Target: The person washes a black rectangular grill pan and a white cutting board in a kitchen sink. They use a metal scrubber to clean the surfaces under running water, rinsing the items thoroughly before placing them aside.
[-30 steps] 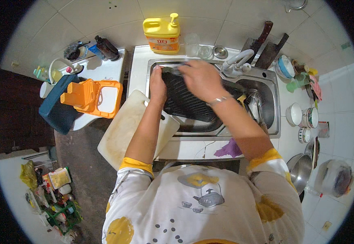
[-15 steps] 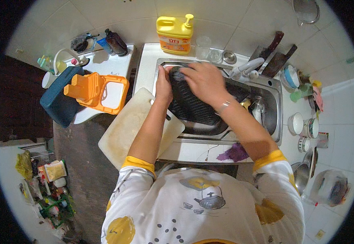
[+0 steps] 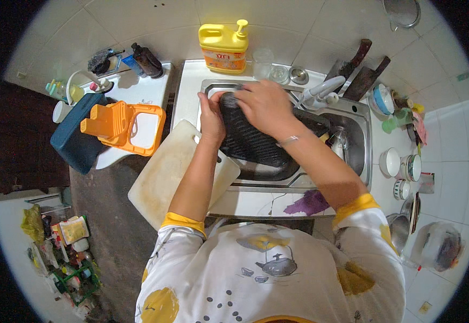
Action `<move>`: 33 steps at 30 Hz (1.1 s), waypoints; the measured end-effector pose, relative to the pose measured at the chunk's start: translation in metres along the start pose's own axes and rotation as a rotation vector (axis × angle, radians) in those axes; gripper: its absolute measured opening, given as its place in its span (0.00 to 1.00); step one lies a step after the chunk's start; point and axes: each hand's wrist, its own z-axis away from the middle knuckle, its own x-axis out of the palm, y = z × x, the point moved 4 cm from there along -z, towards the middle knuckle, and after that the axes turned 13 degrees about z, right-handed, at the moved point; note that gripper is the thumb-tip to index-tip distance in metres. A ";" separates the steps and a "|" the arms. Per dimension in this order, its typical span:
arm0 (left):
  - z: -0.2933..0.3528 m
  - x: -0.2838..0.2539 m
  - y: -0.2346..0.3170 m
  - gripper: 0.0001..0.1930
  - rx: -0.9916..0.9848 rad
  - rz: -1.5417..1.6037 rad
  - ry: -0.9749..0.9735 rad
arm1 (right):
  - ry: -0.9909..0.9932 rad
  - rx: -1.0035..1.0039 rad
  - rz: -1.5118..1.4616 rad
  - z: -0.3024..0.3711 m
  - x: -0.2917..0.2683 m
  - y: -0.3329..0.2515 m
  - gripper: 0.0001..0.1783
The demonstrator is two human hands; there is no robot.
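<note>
A black grill pan (image 3: 253, 137) with ridges across its face lies tilted over the sink, its far end raised. My left hand (image 3: 211, 119) grips the pan's left edge near that end, with the fingers partly behind it. On the pan's upper end rests my right hand (image 3: 266, 107), fingers bent and pressed together. Whatever lies beneath those fingers is mostly hidden; only a bit of something dark shows at the fingertips. The steel sink (image 3: 365, 121) surrounds the pan, and a white tap (image 3: 323, 91) stands behind it.
A white cutting board (image 3: 161, 172) leans over the counter's left edge. Behind the sink stand a yellow pump jug (image 3: 223, 51) and glass jars (image 3: 279, 74). Two cleavers (image 3: 368, 81) lean at the wall. Bowls (image 3: 389, 162) sit right; a purple cloth (image 3: 307, 202) lies in front.
My right hand has shifted slightly along the pan's upper end. My left hand keeps its hold on the edge, and the whole view has moved a little.
</note>
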 end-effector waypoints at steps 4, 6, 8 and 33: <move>0.004 0.004 0.005 0.37 0.019 0.062 0.257 | 0.010 -0.014 -0.060 -0.009 0.010 -0.005 0.11; -0.001 -0.016 0.007 0.29 0.108 -0.091 0.145 | 0.026 0.010 -0.090 0.013 0.003 0.005 0.12; -0.003 -0.027 0.008 0.18 0.226 -0.259 0.156 | -0.012 0.040 -0.067 0.045 -0.009 0.030 0.14; 0.011 0.011 0.013 0.11 0.186 -0.333 0.124 | -0.643 0.746 -1.306 0.119 0.055 0.144 0.20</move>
